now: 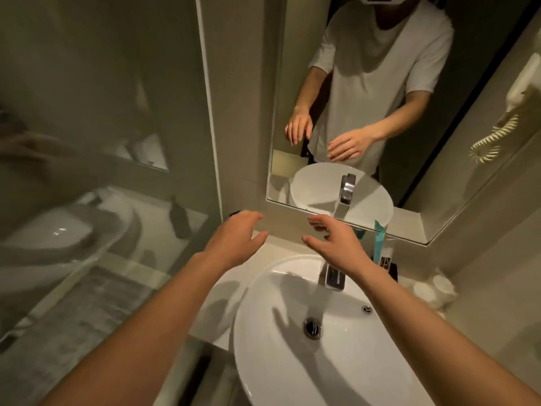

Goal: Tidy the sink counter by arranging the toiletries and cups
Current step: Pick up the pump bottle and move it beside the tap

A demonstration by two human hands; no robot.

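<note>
My left hand [237,238] hovers over the back left corner of the counter [228,291] with fingers spread and nothing in it. My right hand [336,241] is held above the chrome faucet [333,276], also open and empty. A teal tube [379,244] stands upright at the back right in a dark holder [392,269] with a small packet. Two white cups [439,288] sit at the right end of the counter. A small dark object [234,213] peeks out behind my left hand; what it is I cannot tell.
A white oval basin [292,347] fills the counter's middle. The mirror [409,142] rises behind it and reflects a person in a white shirt. A glass partition [102,171] stands at left with a toilet behind it. A wall hairdryer with a coiled cord [491,136] hangs at right.
</note>
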